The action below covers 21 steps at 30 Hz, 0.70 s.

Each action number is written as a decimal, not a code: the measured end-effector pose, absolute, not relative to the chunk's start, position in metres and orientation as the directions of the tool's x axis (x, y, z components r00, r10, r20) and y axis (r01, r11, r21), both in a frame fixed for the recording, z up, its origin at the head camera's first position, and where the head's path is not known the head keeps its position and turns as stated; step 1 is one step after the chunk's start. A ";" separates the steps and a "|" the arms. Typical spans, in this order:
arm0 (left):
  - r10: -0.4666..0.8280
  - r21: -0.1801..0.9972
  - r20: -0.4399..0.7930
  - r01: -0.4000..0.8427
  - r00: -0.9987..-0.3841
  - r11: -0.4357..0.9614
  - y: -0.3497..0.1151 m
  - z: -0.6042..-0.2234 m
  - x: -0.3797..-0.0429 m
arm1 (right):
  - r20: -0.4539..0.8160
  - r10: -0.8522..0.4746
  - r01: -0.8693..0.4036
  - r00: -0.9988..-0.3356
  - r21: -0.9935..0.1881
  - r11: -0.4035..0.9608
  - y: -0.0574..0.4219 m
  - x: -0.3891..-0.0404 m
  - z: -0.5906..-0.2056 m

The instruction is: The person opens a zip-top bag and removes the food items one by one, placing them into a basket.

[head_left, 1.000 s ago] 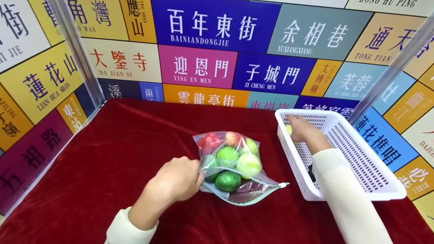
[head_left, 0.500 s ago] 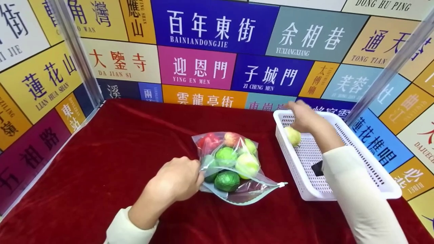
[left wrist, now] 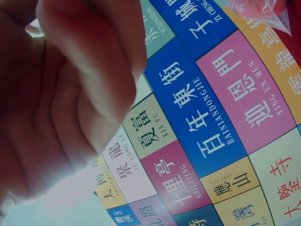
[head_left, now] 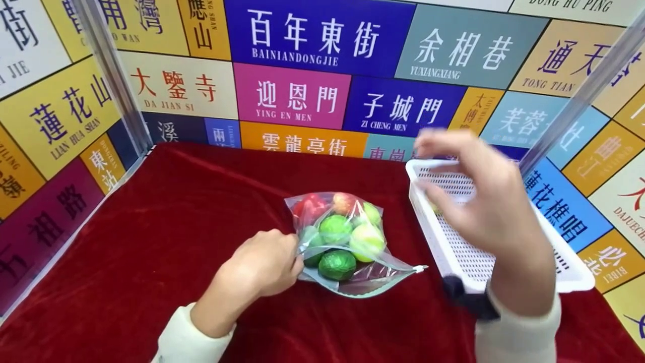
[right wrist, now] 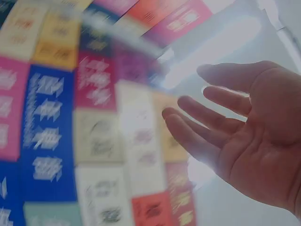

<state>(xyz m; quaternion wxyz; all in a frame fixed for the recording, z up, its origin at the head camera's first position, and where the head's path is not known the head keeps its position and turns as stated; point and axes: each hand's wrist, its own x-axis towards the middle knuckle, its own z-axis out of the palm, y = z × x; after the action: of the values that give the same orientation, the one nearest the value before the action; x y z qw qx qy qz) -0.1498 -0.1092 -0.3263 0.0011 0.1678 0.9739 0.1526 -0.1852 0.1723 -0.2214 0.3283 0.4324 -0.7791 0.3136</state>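
Observation:
My left hand (head_left: 262, 264) grips the left edge of a clear zip bag (head_left: 360, 288), which lies on the red cloth with its mouth gaping toward me. Inside are a red-and-yellow fruit (head_left: 344, 202), a bright green one (head_left: 335, 229), a pale green one (head_left: 367, 239) and a dark wrinkled green one (head_left: 337, 264), with others. My right hand (head_left: 484, 196) is raised over the white basket (head_left: 579, 280), fingers spread and holding nothing; the right wrist view shows the same hand (right wrist: 244, 122) with its palm bare. A yellow-green fruit (head_left: 436, 205) in the basket is mostly hidden behind the thumb.
Dark red cloth (head_left: 201, 201) covers the table. Colourful sign panels (head_left: 317, 35) wall the back and sides, with clear upright posts (head_left: 113, 75) at the corners. A dark band (head_left: 471, 297) sits at my right wrist. The bag's white slider (head_left: 419, 268) points toward the basket.
My right hand has come up out of the basket and nearer to me, leaving the yellow-green fruit inside. The left hand keeps its grip on the bag in the same place.

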 end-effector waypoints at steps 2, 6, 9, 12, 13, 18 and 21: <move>0.324 0.297 0.056 0.326 -0.944 0.898 -0.109 -0.327 -0.150 | 0.811 -0.487 -0.921 -0.325 -0.152 0.360 0.164 -0.167 -0.228; 0.336 0.315 0.077 0.342 -0.939 0.885 -0.108 -0.327 -0.149 | 0.774 -0.570 -0.948 -0.276 -0.122 0.294 0.152 -0.151 -0.254; 0.351 0.325 0.091 0.361 -0.932 0.874 -0.108 -0.328 -0.150 | 0.699 -0.651 -0.947 -0.297 -0.125 0.297 0.144 -0.154 -0.279; 0.361 0.325 0.095 0.371 -0.928 0.870 -0.108 -0.328 -0.150 | 0.627 -0.699 -0.930 -0.344 -0.124 0.346 0.136 -0.161 -0.305; 0.364 0.325 0.096 0.374 -0.927 0.868 -0.108 -0.328 -0.150 | 0.604 -0.709 -0.921 -0.365 -0.120 0.372 0.133 -0.163 -0.313; 0.378 0.331 0.105 0.391 -0.920 0.859 -0.107 -0.329 -0.150 | 0.428 -0.758 -0.856 -0.493 -0.081 0.511 0.118 -0.174 -0.341; 0.388 0.329 0.118 0.405 -0.914 0.853 -0.106 -0.329 -0.150 | 0.320 -0.762 -0.814 -0.562 -0.048 0.579 0.111 -0.181 -0.351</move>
<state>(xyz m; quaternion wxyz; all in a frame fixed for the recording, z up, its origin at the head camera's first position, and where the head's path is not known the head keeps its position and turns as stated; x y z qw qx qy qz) -0.1500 -0.1063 -0.3293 -0.0237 0.2059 0.9623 0.1762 -0.1814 0.1110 -0.3509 0.1335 0.4485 -0.8786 0.0956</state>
